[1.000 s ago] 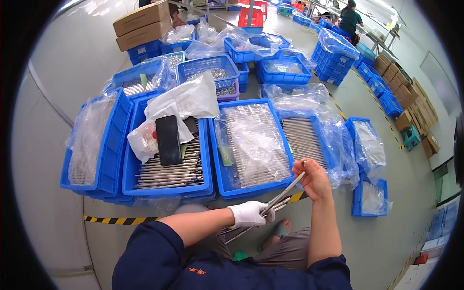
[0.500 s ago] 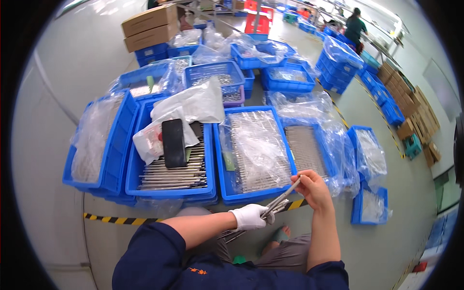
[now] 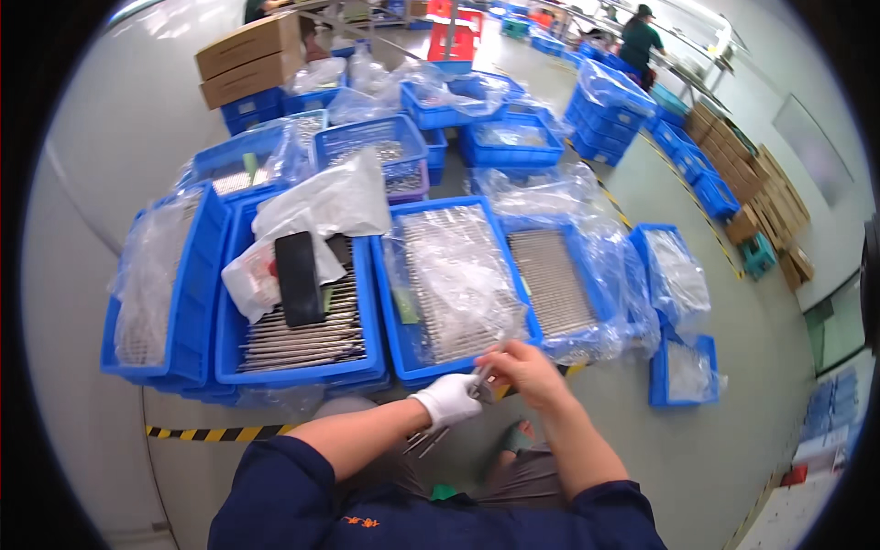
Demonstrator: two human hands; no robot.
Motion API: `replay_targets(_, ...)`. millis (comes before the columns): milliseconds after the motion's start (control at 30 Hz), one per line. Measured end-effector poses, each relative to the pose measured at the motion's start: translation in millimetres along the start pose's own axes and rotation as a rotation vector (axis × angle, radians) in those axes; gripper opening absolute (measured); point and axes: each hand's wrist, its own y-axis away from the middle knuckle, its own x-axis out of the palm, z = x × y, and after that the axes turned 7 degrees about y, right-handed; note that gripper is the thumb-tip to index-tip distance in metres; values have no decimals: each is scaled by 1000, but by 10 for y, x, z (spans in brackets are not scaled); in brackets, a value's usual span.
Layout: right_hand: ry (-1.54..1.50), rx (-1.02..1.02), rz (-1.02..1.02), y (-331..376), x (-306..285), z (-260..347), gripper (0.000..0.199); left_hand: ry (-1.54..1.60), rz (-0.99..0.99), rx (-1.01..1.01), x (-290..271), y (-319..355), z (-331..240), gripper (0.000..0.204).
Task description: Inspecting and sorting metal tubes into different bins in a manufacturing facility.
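My left hand (image 3: 449, 401), in a white glove, is closed round a bundle of slim metal rods (image 3: 426, 442) whose lower ends stick out beneath it. My bare right hand (image 3: 527, 374) is beside the glove, with thumb and fingers pinched on the upper end of a metal rod (image 3: 482, 369). Both hands are just in front of a blue bin (image 3: 423, 376) that holds rows of rods under clear plastic film (image 3: 463, 293). The fingers partly hide the rods, so I cannot tell whether the pinched one touches the bundle.
Left of that bin, another blue bin (image 3: 298, 374) holds rods (image 3: 293, 344), a black phone (image 3: 299, 278) and white plastic bags (image 3: 335, 202). More film-covered bins stand around. Yellow-black tape (image 3: 215, 433) crosses the floor. A person (image 3: 640, 44) stands far right.
My right hand has come left and down to the gloved hand, bringing its rod close to the bundle. The bins have shifted left in view as my head turned.
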Motion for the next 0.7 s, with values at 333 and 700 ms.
replay_targets(333, -124, -240, -323, -70, -326, -79, 17, 468, 84, 4, -66, -4, -162, 42)
replay_targets(700, -675, -23, -6, -89, -130, -216, 23, 908, -36, 216, -417, 194, -364, 69)
